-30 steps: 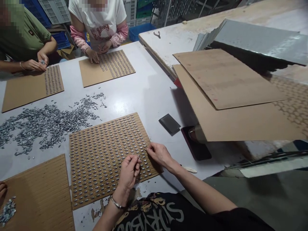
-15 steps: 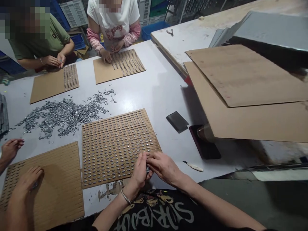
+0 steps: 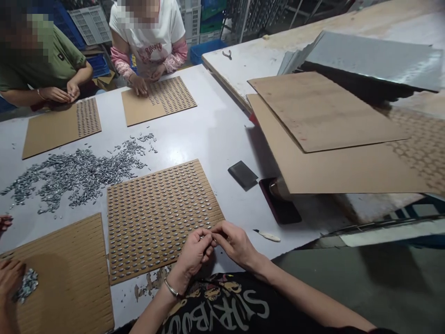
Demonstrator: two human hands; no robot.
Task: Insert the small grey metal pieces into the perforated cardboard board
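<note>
Brown corrugated cardboard board (image 3: 208, 191), slit in parallel lines, lies flat on the white table (image 3: 194, 134) before me, w/ spindle-shaped metal pcs. (image 3: 153, 222) in close rows over most of it; a strip along its R. side is bare. My L. hand (image 3: 195, 250), wearing a bracelet (image 3: 171, 287) at the wrist, & my R. hand (image 3: 234, 243) meet at the fingertips, over the board's near R. corner. L. fingers curled inward, R. thumb & forefinger drawn together; whether either grips a pc. I can't tell, contact pt. being too small.

Beyond the board, toward the L.: loose heap (image 3: 93, 169) of like pcs. To its near L., a second slit board (image 3: 76, 269), w/ a co-worker's hand (image 3: 10, 276) beside a small pile (image 3: 28, 284). Across the table, co-worker in green (image 3: 66, 60) & co-worker in white (image 3: 153, 46), each at a part-filled board.

To my R.: dark flat rectangle (image 3: 242, 175), smartphone (image 3: 285, 213) & white-handled knife (image 3: 267, 235), all apart from the board. Farther R., stacked cardboard sheets (image 3: 327, 111), grey sheets (image 3: 375, 58) &, near the adj. table's far L. corner, pliers (image 3: 227, 54).
</note>
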